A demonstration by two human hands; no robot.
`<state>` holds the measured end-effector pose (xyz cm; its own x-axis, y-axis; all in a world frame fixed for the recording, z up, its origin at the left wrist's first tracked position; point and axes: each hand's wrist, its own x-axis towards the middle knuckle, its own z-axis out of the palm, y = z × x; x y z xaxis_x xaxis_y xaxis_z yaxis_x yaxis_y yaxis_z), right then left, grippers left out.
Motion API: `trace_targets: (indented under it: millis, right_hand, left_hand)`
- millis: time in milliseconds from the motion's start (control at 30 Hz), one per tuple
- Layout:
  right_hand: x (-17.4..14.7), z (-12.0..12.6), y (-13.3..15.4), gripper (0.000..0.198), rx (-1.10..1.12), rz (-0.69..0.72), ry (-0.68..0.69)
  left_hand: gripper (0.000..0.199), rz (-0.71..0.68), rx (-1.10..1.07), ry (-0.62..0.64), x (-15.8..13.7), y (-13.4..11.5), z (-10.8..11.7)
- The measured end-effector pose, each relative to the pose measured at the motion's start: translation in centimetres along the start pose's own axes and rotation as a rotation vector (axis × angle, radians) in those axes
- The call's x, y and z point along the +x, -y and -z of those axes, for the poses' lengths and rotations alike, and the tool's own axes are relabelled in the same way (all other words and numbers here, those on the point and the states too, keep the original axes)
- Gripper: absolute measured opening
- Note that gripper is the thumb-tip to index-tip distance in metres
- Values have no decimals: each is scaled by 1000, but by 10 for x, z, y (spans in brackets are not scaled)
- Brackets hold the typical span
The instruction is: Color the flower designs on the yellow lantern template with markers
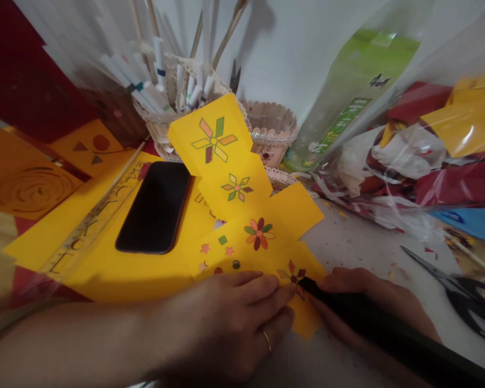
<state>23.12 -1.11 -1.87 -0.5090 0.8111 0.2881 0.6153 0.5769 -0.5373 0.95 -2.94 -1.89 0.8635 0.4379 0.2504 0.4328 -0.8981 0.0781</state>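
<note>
My left hand [242,318], with a ring on one finger, lies with its fingers stretched over the lower part of a yellow cut-out card [285,215]. In my right hand [372,291] is a long black tool [347,310]; its exact kind does not show. The tool's narrow tip meets a dark-centred flower [294,272] on the card. Further up the card are a red and green flower [259,234] and two partly coloured flowers. Small stars and round shapes sit just beyond my left fingers.
A black phone [153,207] lies on yellow sheets left of the card, with a clear ruler [97,215] farther left. Behind stand a basket of white markers [157,97] and a green package [355,97]. Black-handled scissors [464,302] and a plastic bag of paper scraps [420,156] are at right.
</note>
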Motion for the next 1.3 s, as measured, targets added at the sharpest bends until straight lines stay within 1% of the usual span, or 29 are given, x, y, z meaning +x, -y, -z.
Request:
trace_targets:
  millis: [200, 433, 500, 633, 800, 967, 1000, 1167, 1300]
  right_hand:
    - [1, 0, 2, 14, 17, 12, 3]
    - [2, 1, -6, 19, 21, 123, 57]
    - [2, 0, -6, 19, 5, 118, 53]
    - [3, -2, -4, 13, 14, 85, 8]
    - [5, -2, -5, 14, 17, 139, 78]
    - [2, -6, -3, 12, 22, 74, -38]
    - [2, -6, -2, 12, 22, 79, -34]
    - [5, -3, -4, 15, -15, 142, 72]
    - [6, -1, -6, 15, -43, 151, 80]
  left_hand:
    - [35, 1, -4, 11, 2, 1, 0]
    - [35, 21, 21, 43, 1, 0, 0]
    - [35, 27, 23, 53, 1, 0, 1]
    - [33, 33, 19, 68, 1, 0, 0]
    - [34, 33, 10, 62, -1, -2, -2]
    - [31, 45, 28, 76, -3, -3, -4]
    - [31, 47, 32, 74, -3, -3, -4]
    - [31, 42, 42, 62, -2, -1, -1]
    - [33, 29, 25, 84, -2, 0, 0]
